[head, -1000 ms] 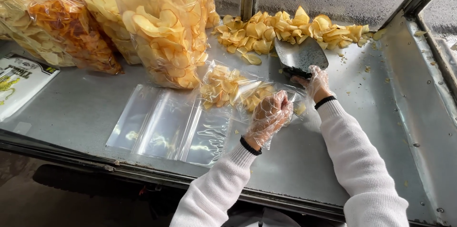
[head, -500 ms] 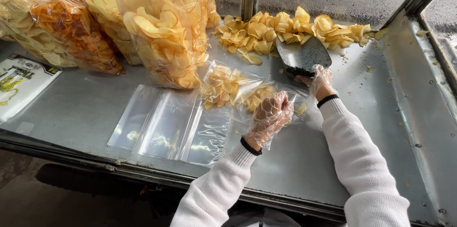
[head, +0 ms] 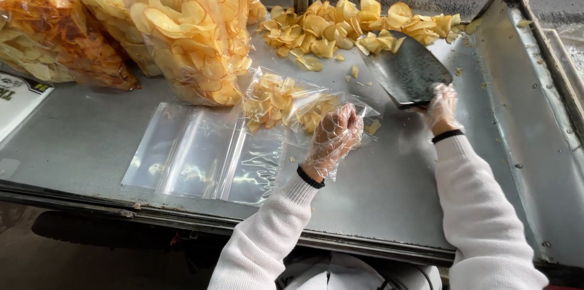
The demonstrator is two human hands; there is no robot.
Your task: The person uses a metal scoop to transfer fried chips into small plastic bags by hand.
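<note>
Big clear sacks (head: 182, 28) of golden chips are crowding the back left of the grey metal counter (head: 377, 192), with flat empty bags (head: 201, 153) lying in front. The gloved left hand (head: 333, 135), fingers curled, is pinching a half-filled small bag (head: 286, 104). The right hand (head: 441, 106), fingers wrapped tight, is gripping a dark scoop (head: 409, 71) beside the loose chip pile (head: 353, 25).

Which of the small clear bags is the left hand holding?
The chip-filled bag nearest the scoop, gripped by the left hand; the other filled bag lies untouched beside it.
</note>
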